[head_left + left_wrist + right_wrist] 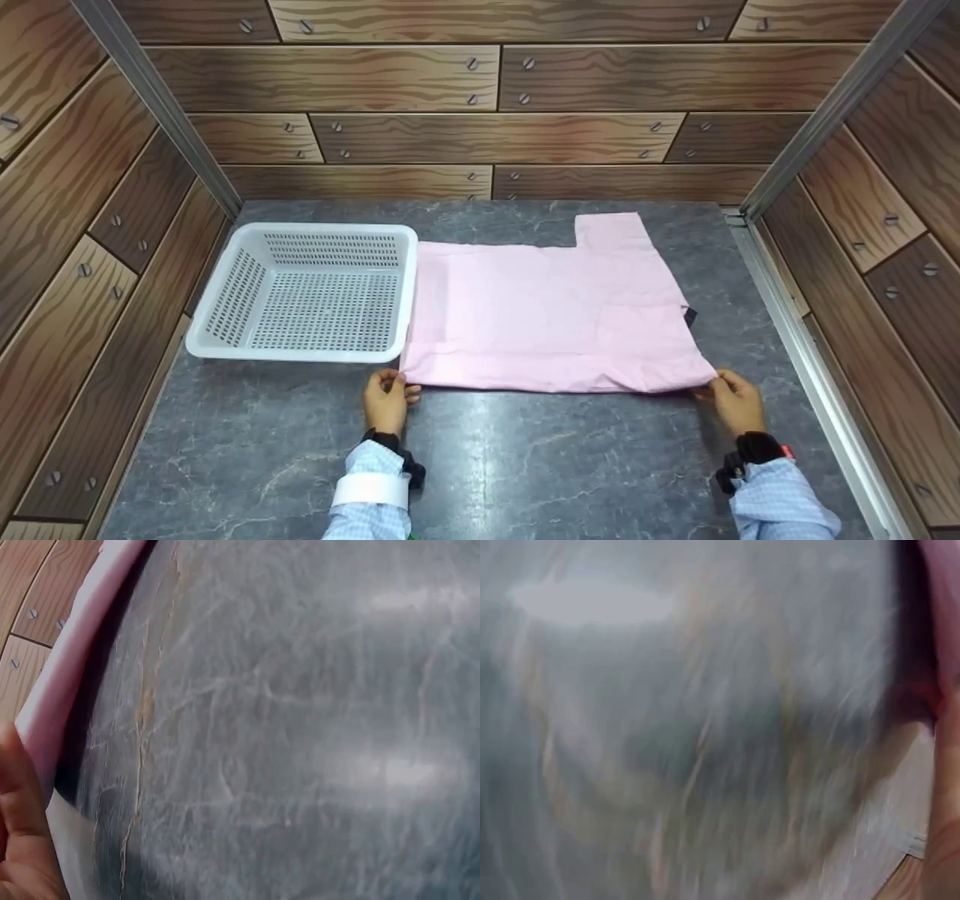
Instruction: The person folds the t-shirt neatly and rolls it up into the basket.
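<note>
A pink garment [517, 300], which looks like a shirt, lies spread on the table with a sleeve-like part [611, 229] sticking out at its far right. My left hand [386, 401] pinches its near left corner between thumb and fingers. At the near right corner, my right hand [739, 401] pinches the cloth in the same way. The near edge of the cloth runs between both hands. Each wrist view catches only part of a hand, the left thumb side [26, 832] and a right finger [946, 765], beside the pink edge.
A white perforated plastic basket [300, 352] stands left of the garment, its right rim at the cloth's edge. Something small and black [691, 316] peeks from under the garment's right side. Wood-patterned panels [405, 79] wall in the dark marbled table [525, 465] at back and sides.
</note>
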`<state>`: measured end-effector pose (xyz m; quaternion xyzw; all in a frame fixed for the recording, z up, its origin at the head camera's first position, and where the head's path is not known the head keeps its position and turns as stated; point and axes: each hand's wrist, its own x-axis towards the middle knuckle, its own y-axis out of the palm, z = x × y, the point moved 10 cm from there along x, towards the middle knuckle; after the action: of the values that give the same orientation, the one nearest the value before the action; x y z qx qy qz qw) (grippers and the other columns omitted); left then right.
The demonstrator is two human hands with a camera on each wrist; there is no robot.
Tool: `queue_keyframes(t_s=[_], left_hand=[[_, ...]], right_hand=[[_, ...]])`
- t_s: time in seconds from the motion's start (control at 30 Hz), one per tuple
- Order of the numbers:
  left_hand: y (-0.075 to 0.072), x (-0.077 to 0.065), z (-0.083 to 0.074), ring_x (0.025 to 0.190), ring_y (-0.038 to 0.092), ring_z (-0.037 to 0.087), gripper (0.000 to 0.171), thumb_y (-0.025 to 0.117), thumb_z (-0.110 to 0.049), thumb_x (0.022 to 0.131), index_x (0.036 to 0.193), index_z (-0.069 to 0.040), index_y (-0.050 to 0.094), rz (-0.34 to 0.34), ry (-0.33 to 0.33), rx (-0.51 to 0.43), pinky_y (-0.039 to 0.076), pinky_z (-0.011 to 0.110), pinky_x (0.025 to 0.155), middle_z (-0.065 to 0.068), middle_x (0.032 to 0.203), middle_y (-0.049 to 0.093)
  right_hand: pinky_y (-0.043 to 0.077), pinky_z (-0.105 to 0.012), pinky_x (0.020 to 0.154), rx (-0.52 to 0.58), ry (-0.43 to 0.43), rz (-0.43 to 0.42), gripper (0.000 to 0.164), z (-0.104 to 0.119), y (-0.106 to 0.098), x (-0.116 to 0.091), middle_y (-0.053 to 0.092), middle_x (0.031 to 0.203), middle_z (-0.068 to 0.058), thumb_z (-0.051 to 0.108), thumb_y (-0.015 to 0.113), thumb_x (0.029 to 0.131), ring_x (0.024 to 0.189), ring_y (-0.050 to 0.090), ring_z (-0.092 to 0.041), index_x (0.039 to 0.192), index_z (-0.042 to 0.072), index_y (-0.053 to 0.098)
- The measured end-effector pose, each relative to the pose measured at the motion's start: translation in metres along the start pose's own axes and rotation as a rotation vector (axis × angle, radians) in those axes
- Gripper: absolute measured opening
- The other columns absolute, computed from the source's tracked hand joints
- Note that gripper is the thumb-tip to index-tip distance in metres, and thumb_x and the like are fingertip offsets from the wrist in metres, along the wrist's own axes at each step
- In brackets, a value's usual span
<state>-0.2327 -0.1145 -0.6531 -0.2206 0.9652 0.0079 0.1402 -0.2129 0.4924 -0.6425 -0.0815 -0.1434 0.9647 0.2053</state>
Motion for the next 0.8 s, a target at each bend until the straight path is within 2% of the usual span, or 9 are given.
queue_keyframes(t_s=[0.1,0.13,0.2,0.37,0.43,0.57,0.7,0.8], left_hand=[[-0.003,0.001,0.003,0.064,0.066,0.013,0.011,0.052,0.003,0.096,0.103,0.011,0.051,-0.013,-0.015,0.024,0.057,0.021,0.06,0.015,0.082,0.058],[-0.004,0.001,0.004,0.065,0.066,0.013,0.01,0.052,0.003,0.096,0.102,0.011,0.051,-0.021,-0.021,0.044,0.058,0.022,0.062,0.015,0.081,0.057],[-0.007,0.001,0.005,0.067,0.066,0.014,0.009,0.053,0.002,0.096,0.101,0.01,0.052,-0.031,-0.028,0.081,0.058,0.023,0.064,0.016,0.082,0.056],[-0.01,-0.002,0.001,0.066,0.068,0.018,0.01,0.054,-0.001,0.096,0.102,0.007,0.053,-0.035,-0.011,0.179,0.057,0.025,0.062,0.015,0.081,0.058],[-0.011,-0.004,-0.001,0.065,0.068,0.018,0.011,0.054,-0.003,0.095,0.103,0.005,0.053,-0.037,0.005,0.252,0.055,0.025,0.06,0.014,0.08,0.059],[-0.014,-0.009,-0.009,0.065,0.064,0.021,0.011,0.056,-0.004,0.093,0.103,0.001,0.054,-0.047,0.074,0.437,0.048,0.029,0.058,0.013,0.079,0.062],[-0.011,-0.013,-0.018,0.069,0.061,0.028,0.007,0.056,-0.003,0.091,0.097,-0.002,0.054,-0.051,0.193,0.626,0.046,0.04,0.062,0.015,0.079,0.063],[-0.005,-0.016,-0.023,0.075,0.063,0.036,0.004,0.054,-0.001,0.09,0.095,-0.001,0.053,-0.041,0.262,0.736,0.047,0.048,0.067,0.019,0.083,0.063]], right_hand=[[0.052,-0.016,0.062,-0.291,0.01,-0.005,0.033,0.029,-0.002,-0.017,0.073,0.086,-0.015,0.008,0.045,0.095,0.064,0.062,0.002,0.109,-0.015,0.063],[0.049,-0.015,0.061,-0.352,0.014,-0.007,0.034,0.032,-0.003,-0.02,0.073,0.089,-0.017,0.011,0.045,0.096,0.063,0.061,0.002,0.111,-0.014,0.063],[0.045,-0.015,0.06,-0.434,0.026,-0.014,0.035,0.036,-0.004,-0.022,0.073,0.086,-0.015,0.017,0.046,0.097,0.061,0.057,0.003,0.109,-0.01,0.065],[0.038,-0.023,0.056,-0.502,0.012,-0.062,0.036,0.037,-0.008,-0.022,0.058,0.062,0.002,0.029,0.056,0.096,0.057,0.048,-0.007,0.078,-0.001,0.063],[0.036,-0.028,0.055,-0.544,-0.019,-0.07,0.035,0.037,-0.008,-0.023,0.054,0.06,0.0,0.028,0.058,0.094,0.057,0.045,-0.014,0.072,0.001,0.06],[0.034,-0.033,0.055,-0.653,-0.055,-0.039,0.026,0.033,-0.007,-0.026,0.055,0.063,-0.01,0.02,0.055,0.09,0.059,0.047,-0.023,0.075,0.0,0.06],[0.036,-0.037,0.056,-0.721,-0.028,0.014,0.02,0.024,-0.006,-0.03,0.056,0.067,-0.016,0.015,0.051,0.088,0.063,0.052,-0.031,0.077,-0.002,0.054],[0.039,-0.043,0.058,-0.774,-0.016,0.064,0.02,0.022,-0.002,-0.03,0.057,0.072,-0.021,0.015,0.05,0.088,0.066,0.055,-0.036,0.079,-0.003,0.052]])
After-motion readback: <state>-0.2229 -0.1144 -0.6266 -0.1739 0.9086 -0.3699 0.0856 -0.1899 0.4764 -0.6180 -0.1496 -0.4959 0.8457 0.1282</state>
